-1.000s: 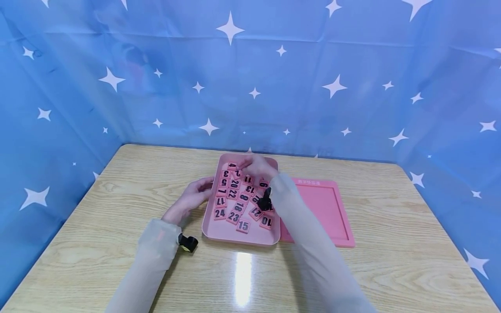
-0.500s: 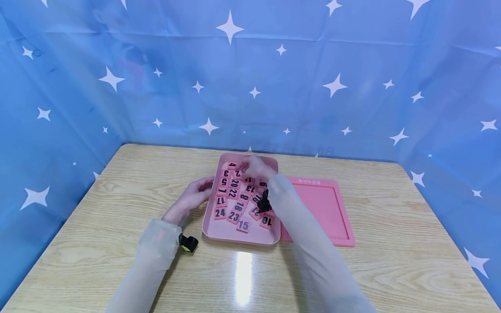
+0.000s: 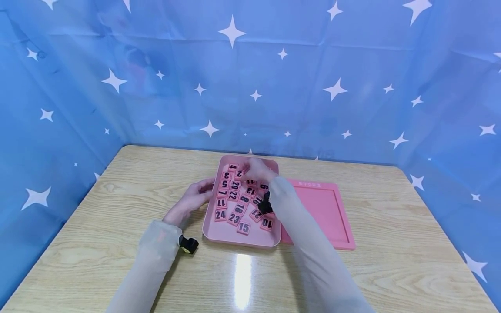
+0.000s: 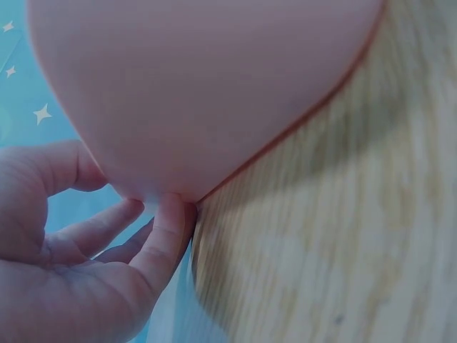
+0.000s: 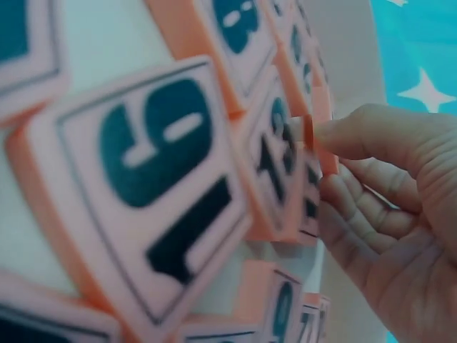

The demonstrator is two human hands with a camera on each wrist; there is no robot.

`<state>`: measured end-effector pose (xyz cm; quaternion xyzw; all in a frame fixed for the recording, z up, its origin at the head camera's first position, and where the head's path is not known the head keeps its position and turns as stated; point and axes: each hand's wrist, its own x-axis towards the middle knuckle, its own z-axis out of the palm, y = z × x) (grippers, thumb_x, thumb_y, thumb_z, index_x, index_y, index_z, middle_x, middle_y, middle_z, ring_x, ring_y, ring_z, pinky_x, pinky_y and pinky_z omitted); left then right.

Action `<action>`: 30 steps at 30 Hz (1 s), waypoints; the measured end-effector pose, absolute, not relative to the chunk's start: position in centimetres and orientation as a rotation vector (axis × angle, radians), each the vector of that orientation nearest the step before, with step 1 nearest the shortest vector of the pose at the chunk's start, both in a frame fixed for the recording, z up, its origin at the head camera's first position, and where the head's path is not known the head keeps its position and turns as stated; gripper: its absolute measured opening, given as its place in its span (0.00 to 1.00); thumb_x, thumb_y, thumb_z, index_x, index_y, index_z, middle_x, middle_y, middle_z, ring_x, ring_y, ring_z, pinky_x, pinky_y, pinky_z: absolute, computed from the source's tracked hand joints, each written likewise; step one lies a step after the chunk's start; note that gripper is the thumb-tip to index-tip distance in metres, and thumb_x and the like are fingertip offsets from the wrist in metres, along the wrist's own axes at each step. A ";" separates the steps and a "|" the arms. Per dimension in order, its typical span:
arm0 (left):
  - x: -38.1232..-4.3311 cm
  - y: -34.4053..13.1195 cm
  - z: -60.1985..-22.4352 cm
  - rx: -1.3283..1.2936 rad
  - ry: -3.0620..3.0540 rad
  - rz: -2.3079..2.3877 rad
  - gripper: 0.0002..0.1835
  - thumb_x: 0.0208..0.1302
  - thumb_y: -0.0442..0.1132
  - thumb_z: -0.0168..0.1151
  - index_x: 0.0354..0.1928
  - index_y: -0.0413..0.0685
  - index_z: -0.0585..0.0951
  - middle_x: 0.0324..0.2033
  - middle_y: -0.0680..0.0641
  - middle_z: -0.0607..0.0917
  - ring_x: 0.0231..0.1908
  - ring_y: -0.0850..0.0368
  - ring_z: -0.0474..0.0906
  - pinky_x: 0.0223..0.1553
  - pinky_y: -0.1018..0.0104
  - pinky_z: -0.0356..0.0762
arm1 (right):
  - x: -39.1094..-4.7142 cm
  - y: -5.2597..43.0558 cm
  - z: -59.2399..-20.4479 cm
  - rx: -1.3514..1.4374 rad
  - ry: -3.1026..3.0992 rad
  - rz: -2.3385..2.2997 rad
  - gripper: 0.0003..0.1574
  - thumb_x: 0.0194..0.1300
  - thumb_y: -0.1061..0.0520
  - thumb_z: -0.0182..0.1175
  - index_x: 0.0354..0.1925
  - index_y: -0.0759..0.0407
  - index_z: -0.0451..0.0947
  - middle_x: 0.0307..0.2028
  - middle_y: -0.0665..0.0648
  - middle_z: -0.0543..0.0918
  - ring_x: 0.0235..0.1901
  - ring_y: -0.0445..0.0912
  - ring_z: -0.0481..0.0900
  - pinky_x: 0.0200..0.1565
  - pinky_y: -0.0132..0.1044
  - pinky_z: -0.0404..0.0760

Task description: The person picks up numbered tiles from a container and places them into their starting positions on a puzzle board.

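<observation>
A shallow pink tray (image 3: 243, 243) holds several pink number tiles with dark digits. Its outer left wall meets the fingertips of my left hand (image 3: 193, 198); in the left wrist view, thumb and fingers of that hand (image 4: 93, 264) touch the tray's side (image 4: 207, 93) from outside. Over the far part of the tray is my right hand (image 3: 256, 169), fingertips at the tile marked 2 (image 3: 239, 174). In the right wrist view the thumb and fingers of this hand (image 5: 400, 207) pinch a tile's edge (image 5: 325, 114). The tile marked 16 (image 5: 161, 171) lies closer to that camera.
Right of the tray, a pink frame board (image 3: 321, 213) lies on the wooden table (image 3: 391, 243), partly under my right forearm. A blue curtain (image 3: 282, 78) with white stars hangs behind the table.
The right fingers have shifted slightly, and the tile marked 2, tilted earlier, now sits straighter in the column beside tiles 3 and 4. My left hand stays at the tray's wall.
</observation>
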<state>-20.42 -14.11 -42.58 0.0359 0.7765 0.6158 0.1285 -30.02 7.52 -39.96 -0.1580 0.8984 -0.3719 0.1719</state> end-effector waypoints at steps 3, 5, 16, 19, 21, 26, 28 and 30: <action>-20.3 -14.0 -42.6 0.098 2.257 1.791 0.27 0.66 0.29 0.49 0.67 0.35 0.61 0.60 0.33 0.69 0.58 0.42 0.67 0.55 0.58 0.73 | -29.8 8.1 -39.2 -0.494 2.560 -1.043 0.15 0.55 0.59 0.68 0.42 0.61 0.78 0.35 0.56 0.80 0.33 0.47 0.75 0.34 0.34 0.77; -20.3 -14.0 -42.6 0.101 2.259 1.789 0.27 0.66 0.29 0.48 0.67 0.35 0.61 0.60 0.33 0.70 0.58 0.42 0.68 0.55 0.58 0.73 | -29.6 8.4 -38.4 -0.534 2.582 -1.033 0.16 0.55 0.61 0.66 0.44 0.63 0.78 0.37 0.57 0.80 0.36 0.48 0.76 0.37 0.35 0.78; -20.4 -14.1 -42.7 0.113 2.262 1.798 0.27 0.66 0.29 0.48 0.67 0.36 0.62 0.60 0.34 0.70 0.59 0.42 0.67 0.56 0.57 0.73 | -28.3 12.4 -35.2 -0.752 2.681 -1.062 0.19 0.53 0.68 0.61 0.47 0.67 0.78 0.40 0.61 0.81 0.41 0.51 0.78 0.46 0.40 0.79; -20.4 -14.1 -42.6 0.105 2.253 1.806 0.27 0.65 0.28 0.48 0.67 0.36 0.62 0.60 0.34 0.69 0.59 0.42 0.67 0.56 0.57 0.72 | -27.6 13.9 -34.9 -0.767 2.701 -1.073 0.20 0.53 0.67 0.62 0.47 0.66 0.78 0.39 0.60 0.81 0.41 0.52 0.78 0.45 0.41 0.79; -20.4 -14.1 -42.6 0.103 2.246 1.808 0.27 0.65 0.28 0.48 0.67 0.37 0.62 0.60 0.34 0.69 0.59 0.42 0.67 0.56 0.57 0.72 | -27.1 14.9 -35.0 -0.767 2.707 -1.083 0.20 0.53 0.67 0.62 0.47 0.67 0.78 0.38 0.61 0.81 0.40 0.52 0.78 0.45 0.42 0.79; -20.3 -14.1 -42.5 0.101 2.241 1.811 0.28 0.64 0.28 0.48 0.67 0.37 0.61 0.60 0.34 0.69 0.59 0.42 0.66 0.57 0.56 0.71 | -25.9 17.4 -35.5 -0.768 2.729 -1.113 0.20 0.53 0.68 0.63 0.47 0.70 0.77 0.39 0.63 0.80 0.40 0.53 0.77 0.47 0.43 0.79; -20.3 -14.1 -42.5 0.101 2.243 1.810 0.28 0.65 0.28 0.49 0.67 0.37 0.61 0.60 0.34 0.69 0.59 0.42 0.66 0.57 0.56 0.71 | -25.4 18.4 -35.6 -0.774 2.741 -1.124 0.20 0.52 0.69 0.64 0.46 0.70 0.77 0.39 0.64 0.80 0.40 0.54 0.77 0.48 0.45 0.79; -20.3 -14.1 -42.5 0.106 2.247 1.806 0.28 0.65 0.29 0.49 0.67 0.37 0.61 0.60 0.34 0.69 0.59 0.42 0.66 0.57 0.55 0.71 | -25.0 19.3 -35.8 -0.786 2.757 -1.127 0.20 0.51 0.69 0.65 0.45 0.70 0.78 0.40 0.63 0.81 0.40 0.54 0.77 0.47 0.46 0.79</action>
